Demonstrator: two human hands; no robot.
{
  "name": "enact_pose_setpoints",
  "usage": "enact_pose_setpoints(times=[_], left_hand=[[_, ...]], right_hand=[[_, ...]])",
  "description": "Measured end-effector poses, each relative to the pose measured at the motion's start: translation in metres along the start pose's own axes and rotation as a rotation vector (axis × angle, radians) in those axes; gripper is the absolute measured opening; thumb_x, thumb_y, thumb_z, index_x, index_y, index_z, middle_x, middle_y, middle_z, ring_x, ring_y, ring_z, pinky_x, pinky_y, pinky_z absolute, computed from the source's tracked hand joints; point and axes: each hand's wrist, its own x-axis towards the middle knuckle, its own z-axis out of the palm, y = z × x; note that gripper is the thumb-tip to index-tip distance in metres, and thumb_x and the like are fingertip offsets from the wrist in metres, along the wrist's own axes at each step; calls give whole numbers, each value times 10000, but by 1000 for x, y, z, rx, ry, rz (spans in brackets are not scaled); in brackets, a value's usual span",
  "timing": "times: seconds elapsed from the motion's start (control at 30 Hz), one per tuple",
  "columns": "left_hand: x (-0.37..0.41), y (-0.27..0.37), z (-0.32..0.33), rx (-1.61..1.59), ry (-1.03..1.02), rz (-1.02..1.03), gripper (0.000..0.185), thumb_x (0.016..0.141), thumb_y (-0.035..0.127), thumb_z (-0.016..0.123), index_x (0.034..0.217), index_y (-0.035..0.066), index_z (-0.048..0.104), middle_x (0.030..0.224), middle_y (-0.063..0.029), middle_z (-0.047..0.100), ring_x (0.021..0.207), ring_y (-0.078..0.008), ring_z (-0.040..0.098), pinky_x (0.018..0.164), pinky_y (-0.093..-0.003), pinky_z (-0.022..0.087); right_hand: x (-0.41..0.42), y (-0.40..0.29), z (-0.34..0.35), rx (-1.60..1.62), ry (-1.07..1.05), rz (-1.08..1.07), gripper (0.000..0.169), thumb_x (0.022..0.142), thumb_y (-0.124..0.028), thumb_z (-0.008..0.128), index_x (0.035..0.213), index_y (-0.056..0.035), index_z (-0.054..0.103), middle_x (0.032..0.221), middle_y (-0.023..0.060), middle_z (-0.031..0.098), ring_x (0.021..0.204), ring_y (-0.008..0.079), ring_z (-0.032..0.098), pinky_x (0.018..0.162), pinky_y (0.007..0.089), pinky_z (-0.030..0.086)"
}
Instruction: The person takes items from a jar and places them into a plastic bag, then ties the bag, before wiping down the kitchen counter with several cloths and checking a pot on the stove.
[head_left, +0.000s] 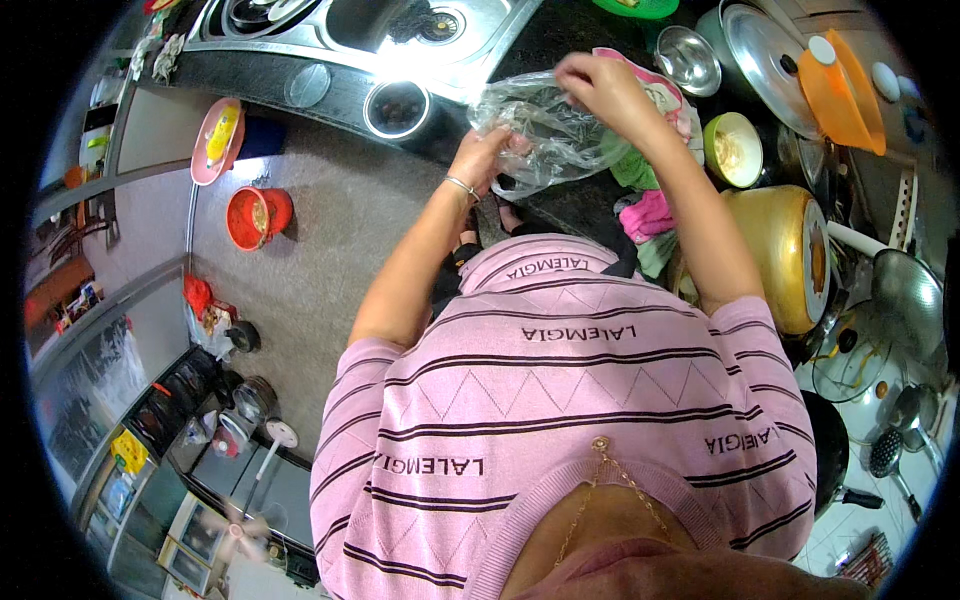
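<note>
My left hand (484, 154), with a bracelet at its wrist, grips a clear plastic bag (547, 161) by its near left side. The bag is crumpled and spread out above the dark counter edge. Over its far right part is my right hand (604, 94), its fingers curled; whether they pinch the film is hidden. Left of the bag stands a round metal container (397, 109) with dark contents. A pink-edged cloth (671, 97) lies partly behind my right forearm, and something green (636, 169) shows beside the bag.
A steel sink (480, 45) lies ahead. To the right are a green bowl (733, 150), a metal bowl (688, 61), a large lidded pot (765, 67), an orange basket (840, 97) and a golden pot (772, 259). A red bucket (255, 217) stands on the floor to the left.
</note>
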Motion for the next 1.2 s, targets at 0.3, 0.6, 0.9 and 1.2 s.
enact_pose_setpoints(times=[0.3, 0.6, 0.9, 1.2], left_hand=[[-8, -3, -7, 280, 5, 41, 264, 833, 114, 532, 1072, 2, 524, 890, -43, 561, 814, -156, 544, 717, -297, 454], [-32, 13, -2, 181, 64, -43, 297, 801, 51, 476, 1091, -9, 499, 953, -89, 560, 775, -179, 556, 613, -324, 524], [-27, 7, -8, 195, 62, 2, 287, 820, 65, 470, 1095, -11, 506, 966, -92, 568, 776, -183, 565, 590, -299, 520], [-29, 4, -5, 280, 108, 101, 290, 808, 75, 511, 1089, 1, 509, 928, -63, 569, 751, -144, 534, 655, -274, 472]], right_hand=[[-42, 40, 58, -47, 159, -88, 202, 789, -103, 563, 975, -56, 628, 951, 141, 619, 895, 326, 582, 774, 401, 466], [-12, 64, 76, -142, 112, -57, 274, 781, -94, 537, 1048, -67, 595, 926, 158, 582, 887, 349, 564, 764, 428, 460], [-53, 43, 46, -106, 89, -166, 193, 781, -76, 550, 962, -51, 611, 905, 130, 603, 828, 329, 588, 723, 394, 480], [-58, 52, 6, -362, 153, 54, 469, 741, -244, 672, 1153, -65, 538, 964, 145, 626, 899, 328, 589, 807, 391, 455]])
